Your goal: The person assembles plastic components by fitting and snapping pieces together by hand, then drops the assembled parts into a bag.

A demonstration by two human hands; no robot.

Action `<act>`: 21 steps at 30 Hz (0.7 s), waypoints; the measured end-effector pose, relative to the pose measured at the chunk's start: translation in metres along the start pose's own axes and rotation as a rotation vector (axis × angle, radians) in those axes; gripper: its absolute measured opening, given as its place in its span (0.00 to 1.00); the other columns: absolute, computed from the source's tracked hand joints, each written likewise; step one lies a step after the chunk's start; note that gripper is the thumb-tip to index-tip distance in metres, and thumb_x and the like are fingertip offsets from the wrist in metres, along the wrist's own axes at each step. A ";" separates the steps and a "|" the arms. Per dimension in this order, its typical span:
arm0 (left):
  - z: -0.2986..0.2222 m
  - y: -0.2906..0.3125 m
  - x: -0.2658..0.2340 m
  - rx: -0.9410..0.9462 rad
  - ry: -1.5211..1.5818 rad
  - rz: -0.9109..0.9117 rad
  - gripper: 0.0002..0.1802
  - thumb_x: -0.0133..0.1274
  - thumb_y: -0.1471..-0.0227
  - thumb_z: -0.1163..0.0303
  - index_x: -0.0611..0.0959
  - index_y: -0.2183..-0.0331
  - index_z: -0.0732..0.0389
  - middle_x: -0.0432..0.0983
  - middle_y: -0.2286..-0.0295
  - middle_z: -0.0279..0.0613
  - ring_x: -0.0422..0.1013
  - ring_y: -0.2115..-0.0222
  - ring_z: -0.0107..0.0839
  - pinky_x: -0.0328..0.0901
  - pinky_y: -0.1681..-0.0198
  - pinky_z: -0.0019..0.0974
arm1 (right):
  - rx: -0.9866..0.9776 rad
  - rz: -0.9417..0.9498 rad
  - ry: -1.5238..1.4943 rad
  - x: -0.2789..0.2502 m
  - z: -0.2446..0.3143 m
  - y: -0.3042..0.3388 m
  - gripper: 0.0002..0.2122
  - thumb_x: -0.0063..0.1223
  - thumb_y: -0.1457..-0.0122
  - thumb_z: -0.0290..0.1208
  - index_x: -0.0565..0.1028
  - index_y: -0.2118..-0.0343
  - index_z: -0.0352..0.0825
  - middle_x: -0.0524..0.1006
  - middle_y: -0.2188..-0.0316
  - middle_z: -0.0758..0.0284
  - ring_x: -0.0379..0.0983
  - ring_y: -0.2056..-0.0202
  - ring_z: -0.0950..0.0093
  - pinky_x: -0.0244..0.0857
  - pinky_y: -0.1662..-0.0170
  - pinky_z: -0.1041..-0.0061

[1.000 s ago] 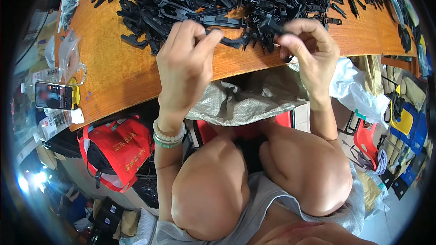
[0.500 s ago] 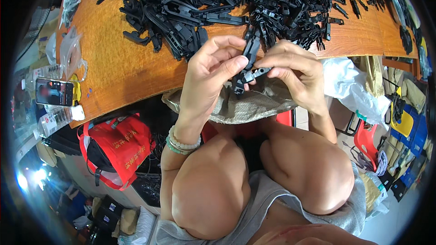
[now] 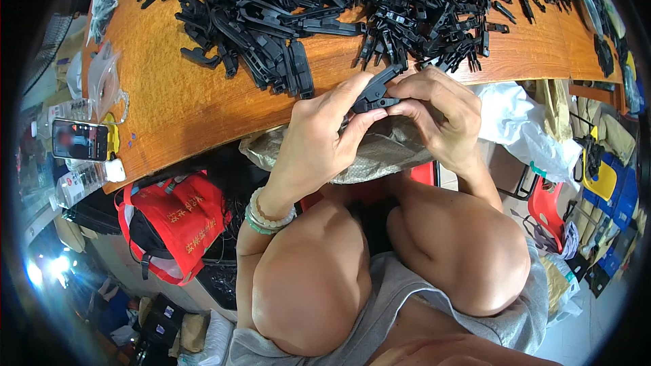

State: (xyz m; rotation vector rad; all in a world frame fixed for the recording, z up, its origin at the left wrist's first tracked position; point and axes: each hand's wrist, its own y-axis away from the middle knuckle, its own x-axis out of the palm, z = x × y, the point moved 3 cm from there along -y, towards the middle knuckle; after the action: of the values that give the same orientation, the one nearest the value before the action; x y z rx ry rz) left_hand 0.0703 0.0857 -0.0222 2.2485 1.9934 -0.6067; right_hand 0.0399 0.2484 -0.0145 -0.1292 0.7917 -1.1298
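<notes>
My left hand (image 3: 317, 137) is closed round a long black plastic part (image 3: 380, 85), thumb along its lower side, just off the table's front edge. At the part's lower side, between both hands, sits a small black plastic piece (image 3: 384, 102). My right hand (image 3: 447, 118) pinches this piece by its right end with thumb and fingertips. Whether the two are joined I cannot tell. Beyond my hands lies a heap of long black plastic parts (image 3: 261, 27), with a heap of smaller black pieces (image 3: 424, 24) to its right.
The wooden table (image 3: 159, 95) curves round in front of me. A woven sack (image 3: 359, 163) hangs under my hands. At left are a phone (image 3: 80, 139) and a plastic bottle (image 3: 80, 179). A red bag (image 3: 180, 220) stands below, and a white plastic bag (image 3: 519, 125) at right.
The long part has turned from nearly upright to slanting up and right. My left hand has rolled over it, and the small piece now lies closer against it.
</notes>
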 end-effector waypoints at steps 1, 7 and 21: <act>-0.001 -0.001 -0.002 0.058 -0.047 0.021 0.21 0.56 0.54 0.75 0.72 0.57 0.70 0.74 0.76 0.52 0.72 0.79 0.43 0.65 0.76 0.36 | -0.001 0.000 0.000 -0.001 0.003 -0.002 0.12 0.60 0.60 0.18 0.75 0.69 0.30 0.76 0.72 0.61 0.72 0.72 0.65 0.66 0.68 0.73; -0.004 -0.002 -0.002 0.136 -0.154 0.086 0.18 0.57 0.57 0.79 0.76 0.60 0.71 0.76 0.73 0.53 0.75 0.76 0.39 0.67 0.74 0.33 | 0.023 0.116 0.069 -0.001 -0.001 0.000 0.17 0.59 0.58 0.23 0.73 0.61 0.31 0.73 0.64 0.59 0.69 0.63 0.62 0.63 0.60 0.68; 0.005 -0.001 0.001 0.111 -0.060 0.049 0.16 0.58 0.57 0.77 0.78 0.63 0.70 0.77 0.72 0.51 0.76 0.75 0.37 0.68 0.72 0.32 | 0.040 -0.042 0.000 0.000 -0.004 0.003 0.13 0.61 0.59 0.21 0.74 0.67 0.29 0.73 0.73 0.61 0.71 0.72 0.62 0.66 0.68 0.70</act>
State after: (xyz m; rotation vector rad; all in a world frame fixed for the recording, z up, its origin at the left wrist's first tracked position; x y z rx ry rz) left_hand 0.0678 0.0851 -0.0270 2.3035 1.9155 -0.7886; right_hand 0.0403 0.2506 -0.0188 -0.1127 0.7686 -1.1850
